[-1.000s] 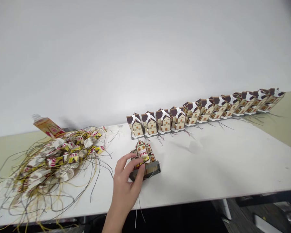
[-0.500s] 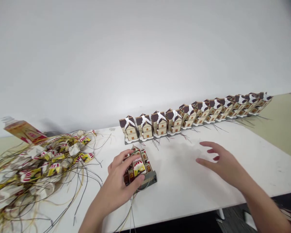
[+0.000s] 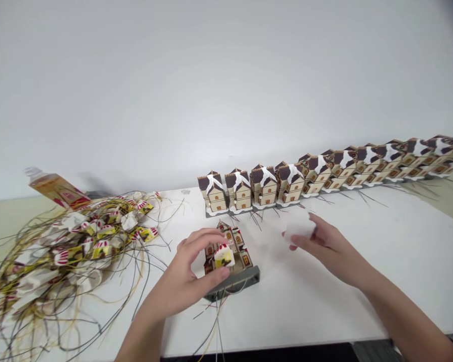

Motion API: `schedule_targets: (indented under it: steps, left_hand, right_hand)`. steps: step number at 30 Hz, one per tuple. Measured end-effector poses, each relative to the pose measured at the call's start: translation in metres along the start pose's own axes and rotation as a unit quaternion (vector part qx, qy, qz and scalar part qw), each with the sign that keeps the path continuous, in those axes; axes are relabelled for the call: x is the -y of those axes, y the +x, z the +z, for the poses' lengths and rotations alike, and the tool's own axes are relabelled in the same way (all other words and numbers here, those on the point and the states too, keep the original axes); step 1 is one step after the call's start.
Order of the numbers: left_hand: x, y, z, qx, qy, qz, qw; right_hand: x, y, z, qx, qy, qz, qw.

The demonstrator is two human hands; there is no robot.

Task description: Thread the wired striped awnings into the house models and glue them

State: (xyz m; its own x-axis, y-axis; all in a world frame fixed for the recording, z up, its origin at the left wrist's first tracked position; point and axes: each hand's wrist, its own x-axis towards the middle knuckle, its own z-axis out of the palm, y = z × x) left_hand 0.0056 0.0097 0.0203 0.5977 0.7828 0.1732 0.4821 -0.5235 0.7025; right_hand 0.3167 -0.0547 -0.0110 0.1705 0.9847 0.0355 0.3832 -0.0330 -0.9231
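In the lower middle, my left hand (image 3: 186, 274) curls its fingers and thumb around a small shopfront piece (image 3: 224, 255) with a red-and-white striped awning and yellow front. That piece is at the front of a model house (image 3: 245, 251), which lies tilted back on the white table, its grey base (image 3: 236, 282) facing me. Thin wires (image 3: 216, 322) trail from the base towards the near edge. To the right, my right hand (image 3: 324, 246) pinches a white piece (image 3: 300, 226), blurred, its exact kind unclear.
A row of similar houses (image 3: 264, 191) with snowy roofs stands along the back, wires in front. At left lies a tangled heap of wired awning pieces (image 3: 101, 249). Behind it, a clear bottle (image 3: 58, 188) with an orange label leans over. A pale wall (image 3: 226, 85) rises behind the table.
My right hand, empty before, now holds the white piece and has closed its fingers. The view has shifted, and more of the model house and its grey base shows beside my left hand.
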Motion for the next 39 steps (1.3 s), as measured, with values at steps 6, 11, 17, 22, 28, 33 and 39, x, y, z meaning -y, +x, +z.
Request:
schedule_targets:
  steps: [6,11,17,22,28,33,39]
  left_hand:
    - [0.016,-0.007,-0.008,-0.014,-0.110,-0.018,0.994]
    - [0.017,-0.009,-0.012,-0.014,-0.170,-0.014,0.985]
    - [0.012,-0.008,-0.012,0.032,-0.205,-0.044,0.977]
    - [0.013,-0.008,-0.010,0.050,-0.222,-0.056,0.972]
    - [0.014,-0.008,-0.010,0.055,-0.242,-0.055,0.967]
    - [0.013,-0.010,-0.010,0.057,-0.252,-0.038,0.965]
    - [0.014,-0.011,-0.009,0.051,-0.257,-0.027,0.965]
  right_hand:
    - [0.015,0.020,0.023,0.198,0.187,-0.006,0.962]
    - [-0.008,0.014,0.028,0.153,0.228,0.014,0.962]
    - [-0.011,0.006,0.028,0.083,0.214,0.012,0.973]
    - [-0.006,0.003,0.026,0.047,0.145,-0.017,0.988]
    - [0.005,0.001,0.023,0.047,0.067,-0.071,0.994]
    - [0.013,0.002,0.022,0.026,0.026,-0.091,0.995]
    - [0.017,0.004,0.022,0.028,-0.004,-0.115,0.993]
